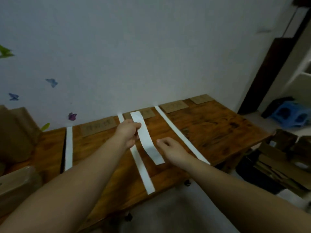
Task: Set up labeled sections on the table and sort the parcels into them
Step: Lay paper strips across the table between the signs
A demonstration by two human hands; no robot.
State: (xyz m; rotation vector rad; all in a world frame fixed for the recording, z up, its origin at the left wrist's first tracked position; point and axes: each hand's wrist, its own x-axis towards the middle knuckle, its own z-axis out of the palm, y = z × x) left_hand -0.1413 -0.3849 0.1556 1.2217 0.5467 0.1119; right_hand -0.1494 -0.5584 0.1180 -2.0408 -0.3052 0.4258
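Left hand (128,134) pinches the white strip (146,137); right hand (170,147), loosely curled, just beside it.

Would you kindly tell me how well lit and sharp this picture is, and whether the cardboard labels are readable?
Head view: dim, flat light, no glare; motion blur smears the right edge around the blue stool; writing on the cardboard labels is too soft to read; the left hand and its white strip are fairly clear.

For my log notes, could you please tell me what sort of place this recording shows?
Probably a room at home: butterfly stickers dot the wall, a wooden table stands against it, and a blue plastic stool sits on the floor.
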